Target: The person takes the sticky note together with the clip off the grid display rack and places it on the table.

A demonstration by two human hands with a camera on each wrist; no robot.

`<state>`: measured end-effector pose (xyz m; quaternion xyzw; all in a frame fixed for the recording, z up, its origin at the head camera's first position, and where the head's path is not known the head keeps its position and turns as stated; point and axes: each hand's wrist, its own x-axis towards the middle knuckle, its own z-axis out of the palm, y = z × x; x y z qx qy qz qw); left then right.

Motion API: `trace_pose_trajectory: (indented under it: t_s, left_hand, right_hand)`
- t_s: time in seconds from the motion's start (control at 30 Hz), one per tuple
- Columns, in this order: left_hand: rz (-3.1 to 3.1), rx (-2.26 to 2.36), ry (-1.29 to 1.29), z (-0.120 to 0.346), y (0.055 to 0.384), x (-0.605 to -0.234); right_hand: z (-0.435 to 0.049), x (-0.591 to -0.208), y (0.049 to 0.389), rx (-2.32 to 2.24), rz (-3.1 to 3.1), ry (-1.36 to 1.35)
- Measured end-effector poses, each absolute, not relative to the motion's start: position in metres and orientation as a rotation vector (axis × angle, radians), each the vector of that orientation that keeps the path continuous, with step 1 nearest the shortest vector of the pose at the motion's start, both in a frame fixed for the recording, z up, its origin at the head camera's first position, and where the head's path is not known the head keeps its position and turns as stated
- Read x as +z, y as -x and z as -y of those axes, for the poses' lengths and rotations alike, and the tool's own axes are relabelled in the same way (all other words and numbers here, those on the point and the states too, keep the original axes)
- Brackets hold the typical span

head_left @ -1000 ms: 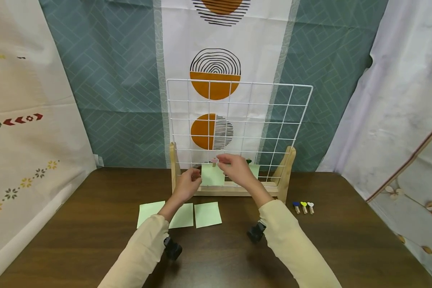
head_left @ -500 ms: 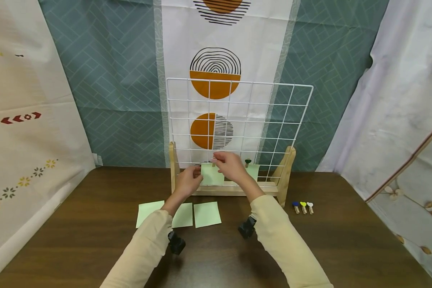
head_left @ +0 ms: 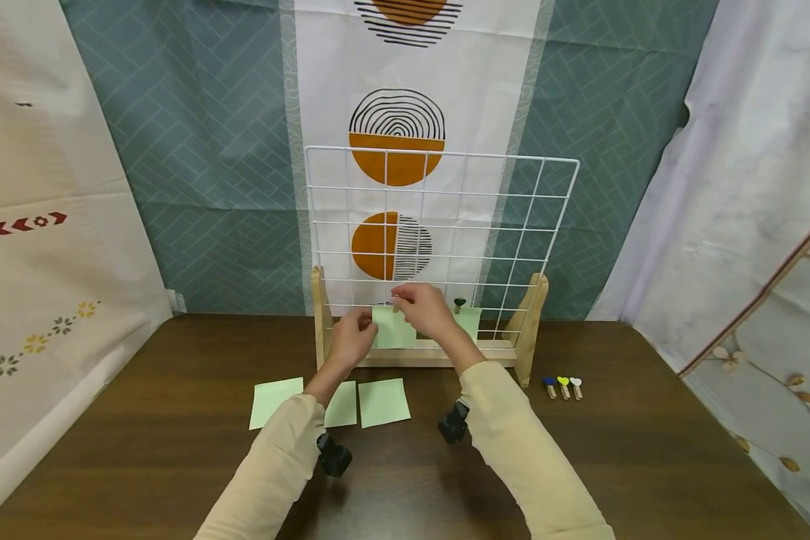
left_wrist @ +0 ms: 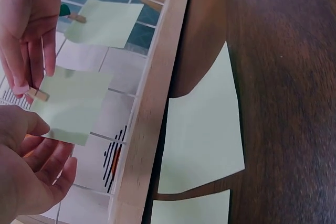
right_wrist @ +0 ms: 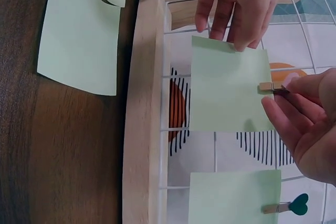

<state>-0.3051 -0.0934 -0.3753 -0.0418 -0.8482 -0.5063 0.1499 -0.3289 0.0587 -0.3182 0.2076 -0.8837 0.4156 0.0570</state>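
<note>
**Two hands at a green note and its clip, low on a wire grid**

Seen from the room, a person in pale yellow sleeves point(head_left: 533, 457) reaches with both arms to a white wire grid point(head_left: 543, 159) standing upright in a wooden base point(head_left: 445, 358). A light green note point(head_left: 393, 330) is in front of the grid's lower rows, near the base. The left hand point(head_left: 351, 341) has its grip closed on the note's left edge, thumb on the front face and fingers passing behind. The right hand point(head_left: 427, 311) is at the upper edge, its grip pinching a small wooden clip point(right_wrist: 266, 86) between thumb and fingers; the clip's pinkish head is partly covered by them. The clip straddles the note's upper edge near its middle; whether it also bites the wire cannot be told.

To the right, a second green note point(head_left: 470, 322) hangs from a clip with a dark green heart point(right_wrist: 298, 204). On the brown tabletop point(head_left: 614, 465), three further notes point(head_left: 385, 403) lie in a row before the base, the middle one partly hidden by the left arm. Right of the base, three heart-headed clips lie side by side: blue point(head_left: 550, 387), yellow point(head_left: 564, 387) and white point(head_left: 576, 388). Behind hangs a patterned blue-green cloth point(head_left: 202, 150).
</note>
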Motion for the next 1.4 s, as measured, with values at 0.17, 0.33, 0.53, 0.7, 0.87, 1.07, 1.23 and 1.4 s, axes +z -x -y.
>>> trace_pose_trajectory:
  t_s: [0.17, 0.33, 0.53, 0.7, 0.87, 1.07, 1.23, 1.4]
  left_hand:
    - [2.43, -1.498, 0.066, 0.093, 0.304, -0.372]
    - [2.424, -1.538, 0.028, 0.093, 0.304, -0.372]
    - [2.412, -1.578, 0.016, 0.092, 0.306, -0.372]
    - [2.422, -1.581, 0.01, 0.091, 0.306, -0.371]
    - [2.431, -1.58, -0.001, 0.09, 0.305, -0.368]
    - [2.431, -1.57, -0.008, 0.09, 0.308, -0.369]
    - [2.42, -1.595, -0.015, 0.091, 0.308, -0.369]
    - [2.405, -1.631, -0.013, 0.093, 0.306, -0.369]
  right_hand:
    - [-0.056, -0.318, 0.33, 1.162, 2.69, -0.647]
    - [-0.055, -0.319, 0.332, 1.118, 2.682, -0.635]
    - [-0.057, -0.322, 0.333, 1.045, 2.672, -0.605]
    - [-0.059, -0.325, 0.333, 0.958, 2.665, -0.57]
    - [-0.059, -0.324, 0.333, 0.94, 2.659, -0.555]
    - [-0.061, -0.321, 0.333, 0.965, 2.625, -0.543]
    - [-0.064, -0.316, 0.331, 1.088, 2.603, -0.561]
    - [-0.068, -0.316, 0.329, 1.249, 2.542, -0.552]
